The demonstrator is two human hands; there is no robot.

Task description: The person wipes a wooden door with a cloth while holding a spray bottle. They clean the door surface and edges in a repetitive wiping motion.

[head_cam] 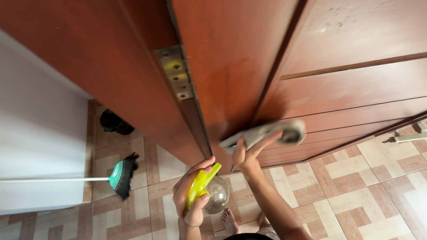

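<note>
**Cloth on the door, spray bottle in the other hand**

The person stands close to a reddish-brown wooden door (231, 58), looking down along it. The right hand (249, 153) is raised to the door's face and presses a grey cloth (267, 132) flat against the wood, near the lower panels. The fingers are spread over the cloth's near edge, thumb beneath, so the hand pins the cloth rather than balling it up; the cloth's far end curls into a roll off to the right.

The left hand (192, 193) is held lower, just in front of the door's edge. Its fingers are wrapped round the yellow trigger head of a spray bottle (209, 191), the thumb closed underneath. The clear round body of the bottle hangs beside the hand, over the floor.

A brass hinge (175, 73) sits on the door edge above both hands. Below, the floor (347, 186) is tiled in brown and cream squares, and a bare foot (230, 221) shows between the arms. To the left, a broom (121, 175) with a green head and black bristles leans against a white wall (40, 133), its pale handle running off to the left. A dark round object (114, 122) lies on the tiles behind it, too shadowed to name.
</note>
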